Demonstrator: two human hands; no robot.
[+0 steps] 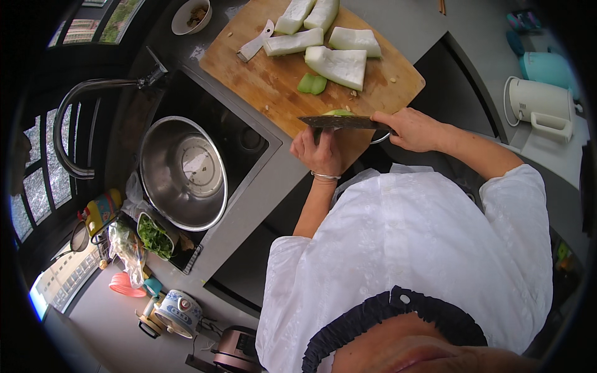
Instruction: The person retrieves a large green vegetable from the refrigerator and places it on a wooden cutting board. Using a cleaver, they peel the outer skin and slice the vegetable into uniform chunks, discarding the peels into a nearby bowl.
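Note:
My right hand (pixel 415 129) grips the handle of a dark-bladed kitchen knife (pixel 340 122), which points left over the near part of a wooden cutting board (pixel 261 88). Below the blade, the bent fingers of my left hand (pixel 318 151) press a piece of pale green melon (pixel 339 112), mostly hidden by the knife. A short bright green strip of rind (pixel 312 84) lies just beyond. Farther up the board are several thick white-fleshed winter melon pieces (pixel 338 65). A white-handled peeler (pixel 256 41) rests left of them, and a few seeds are scattered about.
A steel basin (pixel 184 172) sits in the dark sink (pixel 252 135) under a curved faucet (pixel 70 112). Leafy greens (pixel 156 237) fill a container beside it. A bowl of scraps (pixel 192 16) stands beyond the sink; a white kettle (pixel 538 105) is at the right.

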